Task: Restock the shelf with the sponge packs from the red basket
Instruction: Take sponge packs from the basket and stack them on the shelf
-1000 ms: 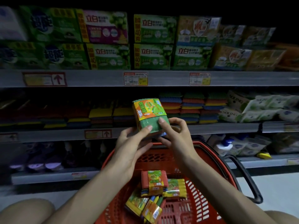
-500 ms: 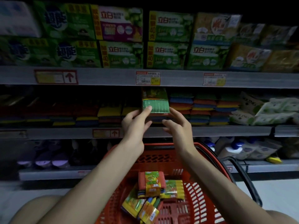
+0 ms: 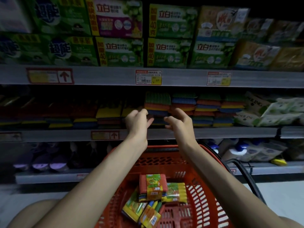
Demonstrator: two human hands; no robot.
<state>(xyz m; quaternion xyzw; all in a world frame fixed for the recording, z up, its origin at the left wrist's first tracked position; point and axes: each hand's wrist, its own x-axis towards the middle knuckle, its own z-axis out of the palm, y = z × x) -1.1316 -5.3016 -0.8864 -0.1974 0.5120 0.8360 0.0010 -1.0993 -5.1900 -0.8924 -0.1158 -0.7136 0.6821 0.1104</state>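
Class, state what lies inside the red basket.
Several sponge packs lie piled in the red basket; whatever sits under the pile is hidden, and both forearms cover its side walls.

The left hand (image 3: 137, 120) and right hand (image 3: 180, 120) are raised at the front edge of the middle shelf (image 3: 213, 132), fingers loosely curled, holding nothing. Between and just behind them stands a stack of sponge packs (image 3: 157, 102) with a green one on top, in a row of similar stacks. Below the arms, the red basket (image 3: 204, 195) holds at least 4 loose packs (image 3: 152, 186), lying jumbled. Green boxes (image 3: 169, 53) fill the shelf above, over 3 price tags (image 3: 148, 77).
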